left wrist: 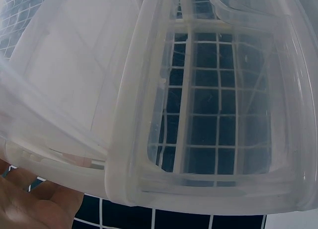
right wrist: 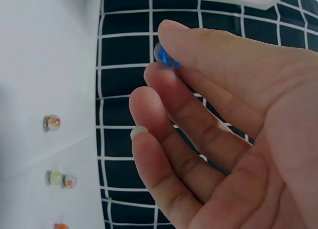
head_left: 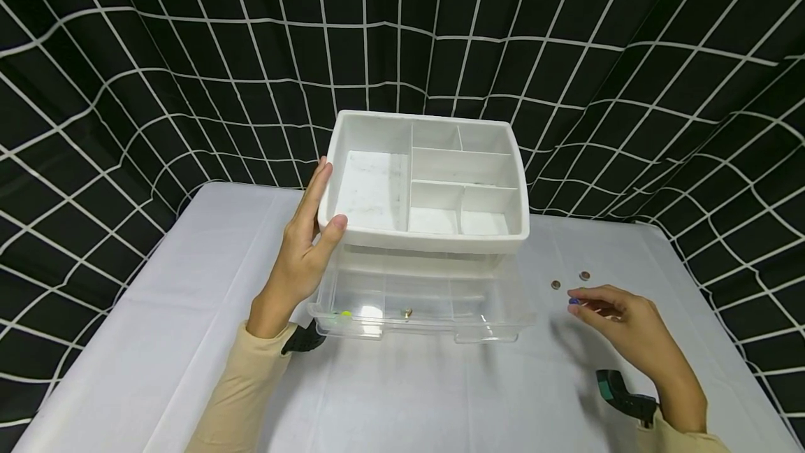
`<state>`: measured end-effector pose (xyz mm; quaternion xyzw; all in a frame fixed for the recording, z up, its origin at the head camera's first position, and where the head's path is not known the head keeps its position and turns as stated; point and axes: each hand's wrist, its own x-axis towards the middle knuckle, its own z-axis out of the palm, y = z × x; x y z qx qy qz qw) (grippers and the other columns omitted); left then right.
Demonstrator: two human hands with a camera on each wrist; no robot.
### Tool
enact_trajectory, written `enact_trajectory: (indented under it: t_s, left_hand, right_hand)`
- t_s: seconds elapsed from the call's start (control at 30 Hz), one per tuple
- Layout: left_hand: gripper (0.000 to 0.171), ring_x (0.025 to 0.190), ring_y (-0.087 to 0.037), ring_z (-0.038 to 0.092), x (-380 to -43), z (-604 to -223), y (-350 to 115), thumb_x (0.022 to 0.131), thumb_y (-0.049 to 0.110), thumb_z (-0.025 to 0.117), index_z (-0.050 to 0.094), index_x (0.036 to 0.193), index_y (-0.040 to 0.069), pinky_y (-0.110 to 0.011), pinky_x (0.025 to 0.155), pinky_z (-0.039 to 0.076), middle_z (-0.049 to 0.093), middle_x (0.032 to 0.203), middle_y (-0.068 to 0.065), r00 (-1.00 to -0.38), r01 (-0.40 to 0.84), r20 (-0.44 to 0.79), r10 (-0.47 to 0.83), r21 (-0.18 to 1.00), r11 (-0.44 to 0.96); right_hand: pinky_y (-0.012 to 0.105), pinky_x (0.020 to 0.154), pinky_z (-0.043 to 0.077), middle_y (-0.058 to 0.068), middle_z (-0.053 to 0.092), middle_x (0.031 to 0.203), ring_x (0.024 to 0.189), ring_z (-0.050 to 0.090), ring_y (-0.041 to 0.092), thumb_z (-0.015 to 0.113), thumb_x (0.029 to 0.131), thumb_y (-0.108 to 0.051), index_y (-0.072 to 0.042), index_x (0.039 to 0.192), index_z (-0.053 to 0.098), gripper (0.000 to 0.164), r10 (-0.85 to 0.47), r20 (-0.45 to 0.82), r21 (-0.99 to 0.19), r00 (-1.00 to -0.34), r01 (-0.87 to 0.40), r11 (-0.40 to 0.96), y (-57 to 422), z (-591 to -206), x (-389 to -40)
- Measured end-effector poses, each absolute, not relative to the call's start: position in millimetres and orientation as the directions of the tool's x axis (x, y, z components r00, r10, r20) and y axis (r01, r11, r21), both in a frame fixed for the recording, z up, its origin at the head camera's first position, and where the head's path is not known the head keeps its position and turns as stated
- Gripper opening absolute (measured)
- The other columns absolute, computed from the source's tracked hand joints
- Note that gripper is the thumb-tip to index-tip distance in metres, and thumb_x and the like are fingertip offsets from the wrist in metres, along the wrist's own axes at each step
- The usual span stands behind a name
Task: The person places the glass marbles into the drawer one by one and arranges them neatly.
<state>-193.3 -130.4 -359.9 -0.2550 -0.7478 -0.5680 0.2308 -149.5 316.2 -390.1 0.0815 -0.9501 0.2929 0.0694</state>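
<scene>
With the right hand [head_left: 619, 320] I have a blue marble [right wrist: 164, 57] pinched at the fingertips, above the surface [head_left: 157, 341] toward its right edge. The left hand [head_left: 302, 254], fingers extended, rests against the left end of the white tray [head_left: 440, 240]. I'd want the pinch gentle and centred; something this round could squirt out. The marble shows no long axis or heading; the tray's runs roughly along the surface's far edge.

right grip [right wrist: 258, 162]: pinches blue marble [right wrist: 165, 56] | left: 4 marbles [right wrist: 52, 122] on white cloth [right wrist: 59, 65] | behind: dark gridded cloth [right wrist: 124, 80]
</scene>
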Motion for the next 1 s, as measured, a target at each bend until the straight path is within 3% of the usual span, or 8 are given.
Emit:
enact_trajectory:
  t_s: [0.3,0.57,0.77,1.0]
  left_hand:
    - [0.067,0.155,-0.017,0.013,-194,-360,-130,0.098,0.000,0.047,0.021,0.159,0.009,-0.022,0.123,0.021,0.013,0.168,-0.002,-0.763,0.645,0.635,0.123,0.733,0.216]
    - [0.067,0.155,-0.016,0.013,-193,-359,-130,0.098,0.000,0.047,0.020,0.159,0.009,-0.022,0.123,0.020,0.012,0.168,-0.002,-0.763,0.645,0.634,0.125,0.733,0.217]
    - [0.067,0.155,-0.016,0.012,-193,-359,-130,0.099,0.001,0.047,0.021,0.159,0.010,-0.023,0.124,0.018,0.012,0.168,-0.002,-0.766,0.640,0.630,0.125,0.732,0.232]
    - [0.067,0.155,-0.017,0.013,-193,-360,-130,0.098,0.001,0.047,0.020,0.159,0.010,-0.022,0.122,0.021,0.012,0.168,-0.002,-0.768,0.638,0.629,0.123,0.734,0.233]
  right_hand:
    - [0.014,0.065,0.048,-0.005,0.074,0.091,0.077,0.058,-0.009,0.075,0.089,-0.025,-0.018,0.106,0.076,0.018,-0.108,0.188,-0.533,-0.976,-0.193,0.824,308,-379,-143]
    - [0.012,0.065,0.047,-0.019,0.069,0.090,0.076,0.060,-0.006,0.076,0.087,-0.020,-0.019,0.104,0.076,0.017,-0.131,0.260,-0.538,-0.957,-0.257,0.803,298,-370,-136]
    - [0.013,0.062,0.047,-0.017,0.069,0.089,0.076,0.057,-0.004,0.077,0.087,-0.019,-0.020,0.103,0.076,0.016,-0.129,0.292,-0.529,-0.948,-0.272,0.804,289,-362,-131]
    - [0.022,0.058,0.043,-0.016,0.070,0.090,0.085,0.054,-0.009,0.078,0.086,-0.023,-0.030,0.102,0.076,0.018,-0.126,0.304,-0.520,-0.944,-0.275,0.809,272,-348,-127]
